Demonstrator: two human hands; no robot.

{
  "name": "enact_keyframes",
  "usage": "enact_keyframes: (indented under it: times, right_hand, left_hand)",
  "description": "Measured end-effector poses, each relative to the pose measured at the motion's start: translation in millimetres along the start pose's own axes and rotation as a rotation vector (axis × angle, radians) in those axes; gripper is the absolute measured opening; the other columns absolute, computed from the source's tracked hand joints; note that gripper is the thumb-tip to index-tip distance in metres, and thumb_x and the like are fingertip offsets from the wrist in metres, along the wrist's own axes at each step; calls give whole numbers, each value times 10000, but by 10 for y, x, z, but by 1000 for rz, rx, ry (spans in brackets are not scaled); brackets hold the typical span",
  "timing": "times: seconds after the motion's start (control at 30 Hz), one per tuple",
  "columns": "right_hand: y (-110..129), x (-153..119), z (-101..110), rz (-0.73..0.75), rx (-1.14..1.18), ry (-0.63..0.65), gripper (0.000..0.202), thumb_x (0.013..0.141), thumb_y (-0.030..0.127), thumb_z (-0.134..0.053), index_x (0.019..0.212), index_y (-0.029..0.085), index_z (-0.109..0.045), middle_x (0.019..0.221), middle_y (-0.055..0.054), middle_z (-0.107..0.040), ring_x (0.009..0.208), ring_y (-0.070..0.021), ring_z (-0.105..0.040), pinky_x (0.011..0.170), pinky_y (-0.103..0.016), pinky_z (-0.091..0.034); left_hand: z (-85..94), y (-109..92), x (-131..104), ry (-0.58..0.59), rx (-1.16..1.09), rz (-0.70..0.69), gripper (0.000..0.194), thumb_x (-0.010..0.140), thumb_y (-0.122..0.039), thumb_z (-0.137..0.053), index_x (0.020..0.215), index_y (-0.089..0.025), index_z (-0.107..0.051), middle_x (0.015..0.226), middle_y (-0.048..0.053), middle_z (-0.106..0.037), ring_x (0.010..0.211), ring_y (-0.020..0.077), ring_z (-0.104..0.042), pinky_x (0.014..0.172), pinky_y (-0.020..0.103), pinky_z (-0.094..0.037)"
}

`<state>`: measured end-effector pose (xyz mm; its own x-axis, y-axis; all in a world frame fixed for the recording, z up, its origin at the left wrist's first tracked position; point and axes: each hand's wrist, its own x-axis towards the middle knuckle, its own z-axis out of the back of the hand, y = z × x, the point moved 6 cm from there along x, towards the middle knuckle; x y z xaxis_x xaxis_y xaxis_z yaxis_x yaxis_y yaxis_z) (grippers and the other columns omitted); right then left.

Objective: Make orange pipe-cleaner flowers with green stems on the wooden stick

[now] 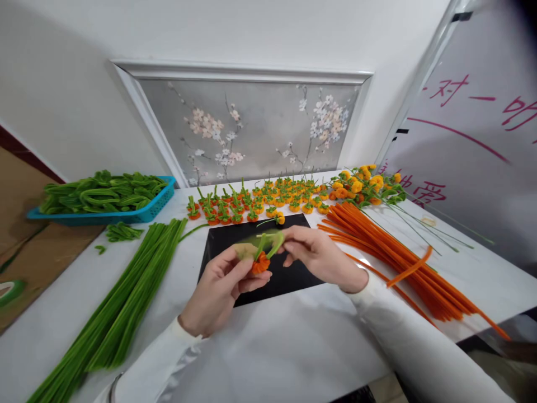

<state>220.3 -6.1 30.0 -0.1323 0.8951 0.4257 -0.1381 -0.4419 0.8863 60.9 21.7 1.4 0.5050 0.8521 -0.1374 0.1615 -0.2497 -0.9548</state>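
Between thumb and fingers, my left hand (222, 282) pinches a small orange flower (260, 263) with green fuzzy strips rising from its back. My right hand (314, 252) is closed on the end of a light green fuzzy strip (274, 244), which curves from the flower and is blurred by motion. Both hands are over a black mat (268, 285) on the white table. Just behind the mat stand several rows of small flower heads, orange ones (222, 215) at the left and yellow ones (295, 206) at the right, with green tops.
Long green stems (121, 291) lie at the left, below a blue basket (157, 204) of green loops. Orange stems (394, 257) lie at the right. Stemmed yellow flowers (356, 184) rest at the back right. Green tape (12, 292) is at the far left.
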Motion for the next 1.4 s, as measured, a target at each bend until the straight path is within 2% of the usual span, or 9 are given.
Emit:
enact_keyframes:
  times: [0.2, 0.37, 0.47, 0.63, 0.83, 0.97, 1.1, 1.27, 1.4]
  right_hand:
    - [180, -71, -143, 359, -483, 58, 219, 898, 119, -473, 923, 208, -672, 903, -48, -668, 860, -147, -608, 781, -283, -508]
    - [325, -142, -234, 582, -825, 27, 235, 899, 105, -472, 864, 221, -674, 1082, -74, -624, 1123, -217, -493, 873, -389, -420]
    - [293, -129, -272, 569, -829, 89, 207, 912, 117, -466, 874, 198, -653, 965, -58, -664, 1013, -180, -546, 825, -344, -424]
    - [184, -108, -290, 499, -788, 119, 206, 922, 109, -443, 900, 163, -641, 833, -49, -678, 818, -151, -566, 770, -304, -441]
    - [134, -163, -413, 527, -905, 259, 206, 956, 184, -420, 935, 188, -625, 966, -51, -648, 892, -158, -536, 773, -312, -404]
    - [129, -175, -477, 533, -1009, 341, 237, 967, 190, -391, 896, 178, -617, 885, -46, -635, 814, -156, -519, 705, -308, -372]
    - [113, -174, -530, 517, -1080, 333, 244, 943, 123, -388, 846, 167, -607, 823, -39, -613, 734, -162, -482, 659, -310, -356]
    - [57, -166, -547, 439, -1148, 238, 213, 904, 80, -419, 814, 156, -596, 778, -53, -578, 718, -175, -470, 673, -305, -389]
    - [38, -158, -491, 410, -1140, 169, 207, 917, 106, -414, 848, 156, -602, 813, -69, -591, 752, -184, -483, 688, -306, -405]
  left_hand:
    - [-14, 29, 30, -3, 115, 9, 190, 776, -327, -676, 896, -186, -632, 736, -14, -622, 582, 89, -614, 594, 210, -548]
    - [-71, 17, 19, 82, 207, -26, 207, 773, -348, -666, 861, -162, -646, 664, -24, -579, 550, 90, -551, 549, 222, -502]
    - [-69, -5, 11, 101, 294, -83, 229, 754, -317, -678, 918, -157, -667, 701, 2, -633, 596, 117, -568, 596, 253, -502]
    - [-67, -66, 9, 110, 485, -229, 298, 761, -252, -643, 1044, -160, -663, 950, 69, -672, 876, 202, -607, 783, 316, -495]
    - [-166, -68, -20, 196, 860, -347, 163, 806, -169, -509, 785, -155, -670, 729, 9, -570, 683, 140, -510, 625, 238, -417]
    - [-167, -10, -19, 217, 922, -366, 178, 807, -162, -479, 700, -141, -619, 692, -1, -534, 640, 131, -478, 586, 233, -383]
    - [-152, 24, -15, 199, 958, -359, 160, 787, -146, -492, 668, -139, -599, 648, -13, -530, 607, 126, -451, 552, 225, -359]
    - [-144, 11, -12, 167, 690, -290, 96, 774, -187, -560, 781, -158, -651, 728, -5, -626, 713, 168, -560, 629, 244, -444]
    - [-43, 94, 34, 109, 233, 16, 245, 754, -256, -658, 984, -174, -649, 876, 35, -684, 821, 180, -632, 762, 319, -513]
